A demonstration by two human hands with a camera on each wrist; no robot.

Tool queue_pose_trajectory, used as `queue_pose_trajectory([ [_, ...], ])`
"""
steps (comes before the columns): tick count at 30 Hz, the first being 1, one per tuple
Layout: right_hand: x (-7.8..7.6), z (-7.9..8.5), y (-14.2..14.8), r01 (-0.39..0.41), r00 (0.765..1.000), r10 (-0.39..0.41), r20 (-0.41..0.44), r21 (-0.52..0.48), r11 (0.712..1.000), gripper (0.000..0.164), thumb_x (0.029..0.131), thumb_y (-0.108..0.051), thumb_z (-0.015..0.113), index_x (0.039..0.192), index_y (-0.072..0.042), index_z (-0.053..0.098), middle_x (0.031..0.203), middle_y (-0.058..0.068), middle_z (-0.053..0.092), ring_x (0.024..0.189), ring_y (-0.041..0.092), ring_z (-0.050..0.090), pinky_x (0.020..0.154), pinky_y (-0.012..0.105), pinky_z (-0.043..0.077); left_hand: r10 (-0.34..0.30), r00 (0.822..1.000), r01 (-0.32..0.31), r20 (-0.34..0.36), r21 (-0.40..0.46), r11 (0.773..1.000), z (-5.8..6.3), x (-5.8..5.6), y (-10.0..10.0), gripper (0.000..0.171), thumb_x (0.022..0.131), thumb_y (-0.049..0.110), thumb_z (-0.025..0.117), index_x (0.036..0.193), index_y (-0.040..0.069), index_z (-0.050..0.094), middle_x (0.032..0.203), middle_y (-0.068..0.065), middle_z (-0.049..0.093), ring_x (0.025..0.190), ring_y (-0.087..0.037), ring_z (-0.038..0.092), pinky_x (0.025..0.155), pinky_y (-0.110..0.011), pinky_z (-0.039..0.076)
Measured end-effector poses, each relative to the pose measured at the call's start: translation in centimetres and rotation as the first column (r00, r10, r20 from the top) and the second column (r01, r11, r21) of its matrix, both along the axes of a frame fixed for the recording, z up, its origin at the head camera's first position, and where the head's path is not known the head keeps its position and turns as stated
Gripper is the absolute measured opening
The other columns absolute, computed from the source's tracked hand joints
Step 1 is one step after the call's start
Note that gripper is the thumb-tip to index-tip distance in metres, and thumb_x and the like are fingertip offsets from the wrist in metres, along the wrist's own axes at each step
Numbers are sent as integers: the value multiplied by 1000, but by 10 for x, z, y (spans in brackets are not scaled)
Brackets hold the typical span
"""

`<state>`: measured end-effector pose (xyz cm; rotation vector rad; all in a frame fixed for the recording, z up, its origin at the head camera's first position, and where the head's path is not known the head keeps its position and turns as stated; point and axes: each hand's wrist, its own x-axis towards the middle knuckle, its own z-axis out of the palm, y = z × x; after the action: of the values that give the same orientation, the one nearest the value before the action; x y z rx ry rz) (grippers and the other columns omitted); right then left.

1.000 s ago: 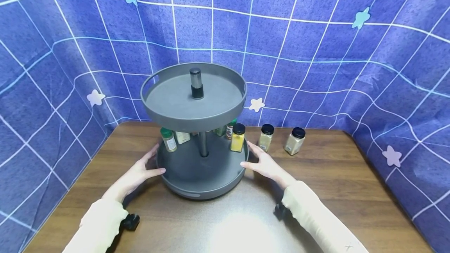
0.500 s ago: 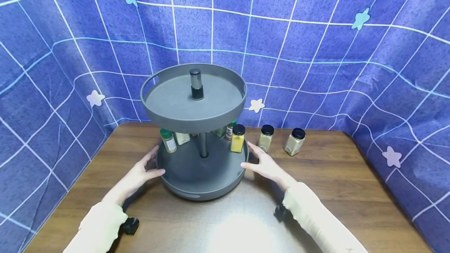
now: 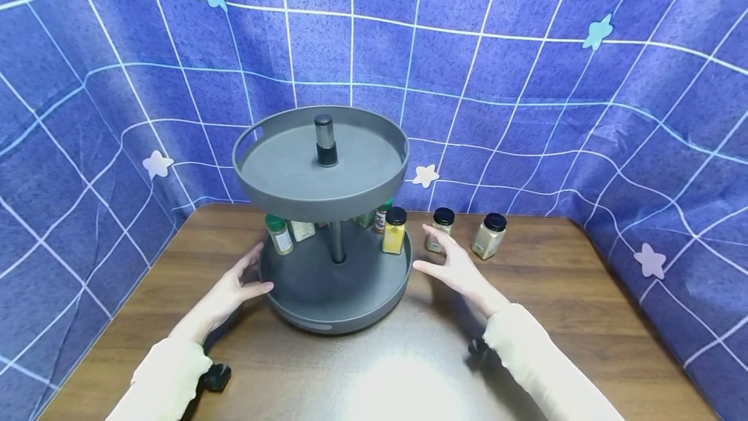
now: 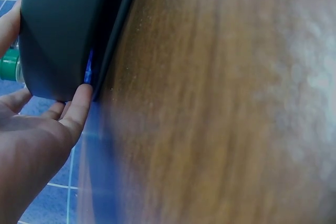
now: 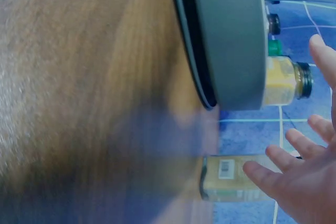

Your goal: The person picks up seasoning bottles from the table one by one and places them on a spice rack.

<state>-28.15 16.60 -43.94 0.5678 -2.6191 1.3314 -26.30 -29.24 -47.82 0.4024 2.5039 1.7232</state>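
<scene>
A grey two-tier turntable stands on the table, its round upper tray (image 3: 286, 177) raised on a metal post above the lower tray (image 3: 336, 297). My left hand (image 3: 224, 294) holds the lower tray's left side; in the left wrist view the thumb (image 4: 9, 27) lies at the rim and the fingertips reach its outer wall and lower edge. Spread and holding nothing, my right hand (image 3: 458, 271) is just off the tray's right side. Behind its fingers stands a black-capped spice jar (image 3: 444, 221), partly covered. On the lower tray is a yellow spice jar (image 3: 394, 239) with a black cap.
A green-capped spice jar (image 3: 282, 240) and several others sit toward the back of the lower tray, partly hidden by the upper one. Another black-capped jar (image 3: 488, 238) stands at the right on the wooden table (image 3: 561, 291). A blue curtain (image 3: 497, 128) hangs behind.
My right hand has let go of the lower tray's edge and shifted right, toward the black-capped jar. The left hand and the turntable stay in place.
</scene>
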Motion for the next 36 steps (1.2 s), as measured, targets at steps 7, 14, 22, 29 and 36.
queue_pose_trajectory([
  [7, -2, 8, 9, 48, 997, -55, -51, -135, 990, 74, 78, -18, 78, 142, -13, 41, 143, 11, 44, 128, 36, 41, 100, 55, 36, -6, 1000, 6, 14, 17, 1000, 0, 0, 0, 89, 85, 11, 70, 153, 13, 12, 148, -26, 24, 133, -43, 26, 103, -51, 30],
  [14, -7, 9, 13, 123, 985, -142, -98, -182, 976, 70, 78, -13, 77, 139, -12, 45, 137, 13, 49, 116, 38, 49, 97, 51, 40, -12, 1000, 11, 17, 25, 1000, -1, -1, -1, 90, 85, 10, 69, 153, 14, 10, 148, -26, 23, 133, -43, 26, 102, -51, 30],
  [22, -13, 13, 15, 175, 971, -207, -124, -228, 958, 67, 77, -11, 78, 136, -8, 47, 136, 14, 50, 116, 37, 49, 94, 53, 42, -18, 1000, 17, 12, 49, 999, -3, -1, -1, 90, 84, 9, 69, 153, 14, 11, 148, -26, 23, 132, -43, 27, 92, -20, 37],
  [29, -24, 10, 21, 256, 959, -278, -57, -253, 933, 68, 78, -11, 76, 138, -9, 45, 136, 16, 47, 122, 33, 43, 96, 51, 40, -22, 1000, 22, 18, 28, 999, -4, -2, -2, 89, 85, 12, 69, 153, 14, 11, 149, -26, 23, 134, -43, 25, 101, -37, 35],
  [36, -35, 4, 22, 269, 955, -292, -43, -278, 922, 70, 77, -10, 77, 139, -6, 43, 135, 18, 48, 123, 36, 43, 106, 47, 30, -23, 999, 22, 33, 51, 998, -8, -4, -4, 89, 85, 13, 69, 153, 15, 11, 150, -26, 21, 134, -42, 23, 91, -14, 37],
])
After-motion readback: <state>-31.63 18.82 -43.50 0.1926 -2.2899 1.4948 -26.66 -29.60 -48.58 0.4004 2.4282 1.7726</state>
